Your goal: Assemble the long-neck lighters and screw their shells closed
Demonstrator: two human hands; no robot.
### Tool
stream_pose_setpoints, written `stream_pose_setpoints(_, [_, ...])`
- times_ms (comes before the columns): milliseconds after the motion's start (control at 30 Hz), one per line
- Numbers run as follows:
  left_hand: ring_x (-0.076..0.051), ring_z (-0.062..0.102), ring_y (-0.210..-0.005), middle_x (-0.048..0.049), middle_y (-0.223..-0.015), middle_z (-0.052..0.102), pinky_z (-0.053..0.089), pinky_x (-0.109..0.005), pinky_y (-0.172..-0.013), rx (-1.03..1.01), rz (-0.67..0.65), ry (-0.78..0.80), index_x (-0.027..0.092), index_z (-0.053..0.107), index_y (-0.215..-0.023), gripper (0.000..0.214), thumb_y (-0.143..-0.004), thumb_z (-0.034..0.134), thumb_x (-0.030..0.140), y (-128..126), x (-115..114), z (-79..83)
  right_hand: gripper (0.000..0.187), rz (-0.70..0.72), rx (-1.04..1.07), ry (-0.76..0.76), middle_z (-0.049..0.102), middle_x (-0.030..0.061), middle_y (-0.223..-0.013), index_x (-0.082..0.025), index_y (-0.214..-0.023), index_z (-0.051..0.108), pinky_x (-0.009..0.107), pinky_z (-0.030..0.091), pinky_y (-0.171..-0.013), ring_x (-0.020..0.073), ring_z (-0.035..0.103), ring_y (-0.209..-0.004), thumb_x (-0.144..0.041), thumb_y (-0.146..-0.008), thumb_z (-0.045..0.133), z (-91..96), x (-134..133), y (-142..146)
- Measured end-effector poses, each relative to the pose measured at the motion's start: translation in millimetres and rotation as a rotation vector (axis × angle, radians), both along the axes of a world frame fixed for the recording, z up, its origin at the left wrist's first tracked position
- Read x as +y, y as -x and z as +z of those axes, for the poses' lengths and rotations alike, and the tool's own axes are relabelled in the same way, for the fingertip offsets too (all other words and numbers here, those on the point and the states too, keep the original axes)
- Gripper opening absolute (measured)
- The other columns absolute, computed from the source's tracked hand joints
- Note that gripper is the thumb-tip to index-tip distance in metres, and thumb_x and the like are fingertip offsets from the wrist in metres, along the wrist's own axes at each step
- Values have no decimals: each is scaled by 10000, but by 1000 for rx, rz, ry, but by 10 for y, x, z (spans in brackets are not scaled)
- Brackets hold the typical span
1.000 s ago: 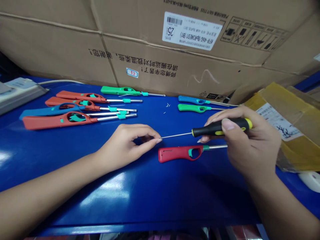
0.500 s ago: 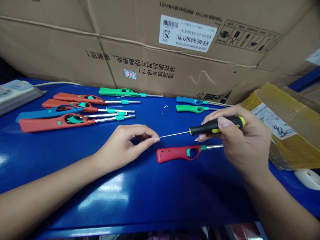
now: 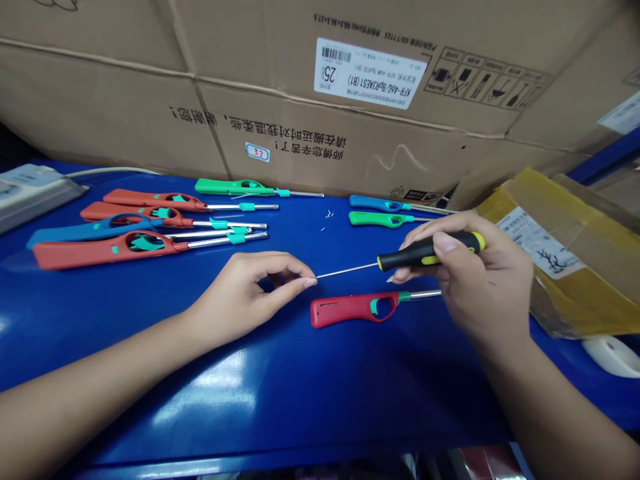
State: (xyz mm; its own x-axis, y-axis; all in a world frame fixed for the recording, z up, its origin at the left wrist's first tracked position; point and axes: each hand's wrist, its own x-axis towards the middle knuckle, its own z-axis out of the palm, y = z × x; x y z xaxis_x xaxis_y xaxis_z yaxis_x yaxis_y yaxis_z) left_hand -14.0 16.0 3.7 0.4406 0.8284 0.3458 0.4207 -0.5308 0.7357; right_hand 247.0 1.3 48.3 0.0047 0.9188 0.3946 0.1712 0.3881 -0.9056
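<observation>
My right hand point(image 3: 475, 280) is wrapped round the black and yellow handle of a screwdriver point(image 3: 430, 251), its thin shaft pointing left. At the shaft's tip, my left hand point(image 3: 265, 283) pinches with thumb and forefinger; whether a small part sits there too is hidden by the fingertips. Just below the shaft a red gas lighter point(image 3: 345, 310) lies on the blue table point(image 3: 300, 400), its metal barrel running behind my right hand. Some tiny white slivers point(image 3: 329, 215) are scattered on the table beyond the shaft.
Several orange, blue and green lighters point(image 3: 110, 247) lie at the left, one green lighter point(image 3: 233, 187) behind them. A blue lighter point(image 3: 375, 203) and another green lighter point(image 3: 377, 219) lie at the back. A large carton point(image 3: 280, 87) walls the rear; a taped box point(image 3: 565, 267) stands right, a power strip point(image 3: 37, 190) left.
The whole view has shifted very slightly. Both hands keep the same hold, with the screwdriver tip still at my left fingertips.
</observation>
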Motion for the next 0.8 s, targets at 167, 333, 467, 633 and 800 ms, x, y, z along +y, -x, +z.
stream_pose_setpoints(167, [-135, 664, -716, -29, -845, 760, 522, -214, -674, 0, 0, 15, 194, 768, -904, 162, -926, 661, 315, -6, 7, 4, 116, 20, 29, -13, 667, -1, -717, -245, -831, 695, 323, 644, -512, 180, 714, -556, -331, -909, 695, -26, 19, 14])
stream_pose_setpoints(333, [-126, 666, -715, -24, -848, 759, 517, -202, -675, -4, -11, -7, 194, 765, -905, 144, -927, 663, 292, 1, 7, -8, 114, 17, 34, 27, 656, -8, -738, -211, -848, 699, 302, 658, -553, 170, 733, -600, -310, -906, 699, 4, -3, 35])
stream_pose_setpoints(467, [-116, 662, -729, -18, -865, 752, 509, -194, -694, 18, -36, -32, 193, 758, -925, 130, -938, 657, 273, 11, -5, -22, 124, 31, -8, -10, 674, -1, -739, -215, -849, 699, 274, 645, -518, 160, 727, -579, -317, -920, 687, -6, 8, 17])
stream_pose_setpoints(633, [-115, 652, -727, -17, -873, 744, 500, -199, -688, 57, -52, -56, 194, 749, -938, 135, -950, 640, 272, 9, -7, -24, 146, 7, -41, -5, 677, -3, -736, -237, -846, 691, 263, 637, -511, 138, 700, -539, -354, -932, 678, -36, 17, 12])
stream_pose_setpoints(800, [-112, 636, -690, -17, -845, 737, 497, -202, -661, 53, -34, -73, 194, 753, -926, 144, -948, 640, 281, 7, -7, -23, 148, 8, -3, -15, 674, 0, -752, -232, -840, 689, 254, 632, -499, 132, 694, -522, -353, -927, 690, -61, 34, 10])
